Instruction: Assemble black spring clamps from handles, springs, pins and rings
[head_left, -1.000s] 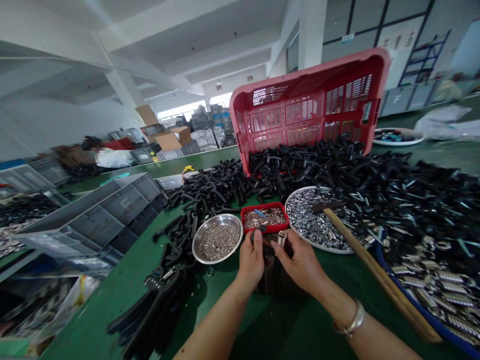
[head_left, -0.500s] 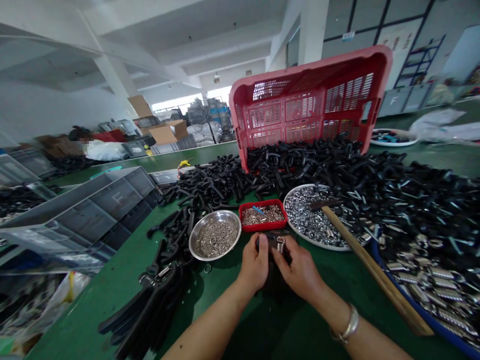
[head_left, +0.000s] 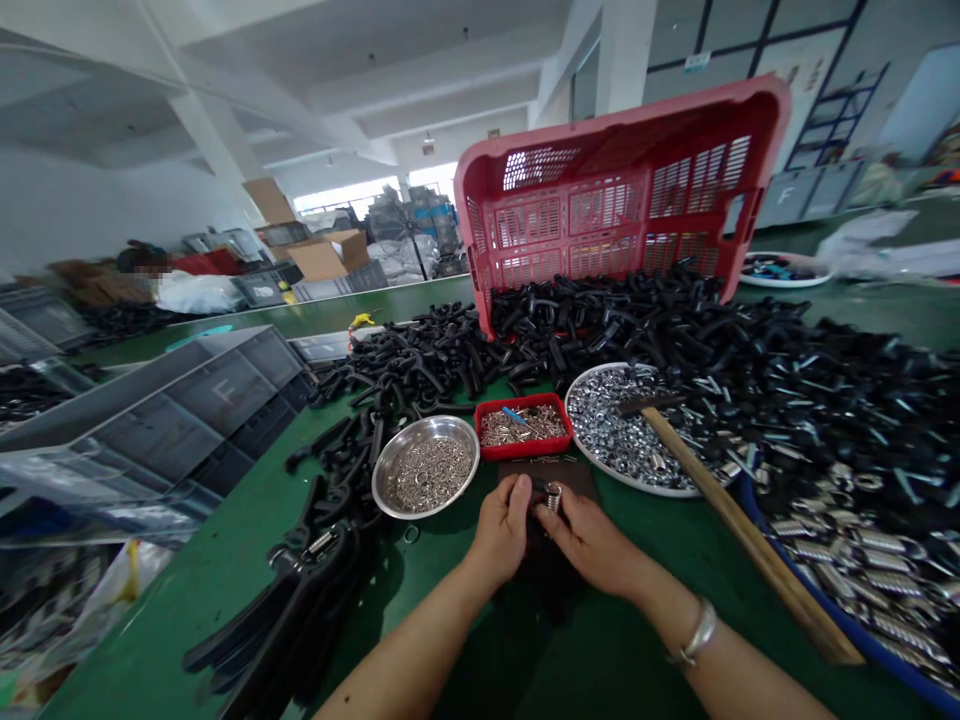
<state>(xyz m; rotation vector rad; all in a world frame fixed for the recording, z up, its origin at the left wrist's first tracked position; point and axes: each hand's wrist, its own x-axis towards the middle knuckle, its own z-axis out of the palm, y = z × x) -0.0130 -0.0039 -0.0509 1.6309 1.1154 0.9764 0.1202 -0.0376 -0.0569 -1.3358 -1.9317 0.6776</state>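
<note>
Both of my hands meet over the green table, just in front of the red tray. My left hand (head_left: 501,530) is closed, thumb on top, around a black handle (head_left: 537,490) that is mostly hidden by the fingers. Pinched in my right hand (head_left: 589,540) is a shiny metal coil spring (head_left: 553,497), held against the black handle; whether it is seated in it I cannot tell. Beneath the hands lies a dark flat plate (head_left: 581,480). Finished-looking black handles with a spring (head_left: 322,543) lie piled to the left.
A steel bowl (head_left: 382,485) of small rings and a red tray (head_left: 491,453) of pins stand ahead. A hammer (head_left: 720,500) rests across a white dish (head_left: 600,468) of metal parts. Springs fill a blue-rimmed container (head_left: 810,610) at right. Black handles (head_left: 637,325) heap before a red crate (head_left: 480,190).
My hands have shifted slightly toward me and left in view, still together on the handle and spring. More of the dark plate shows behind them. The camera view has moved a little.
</note>
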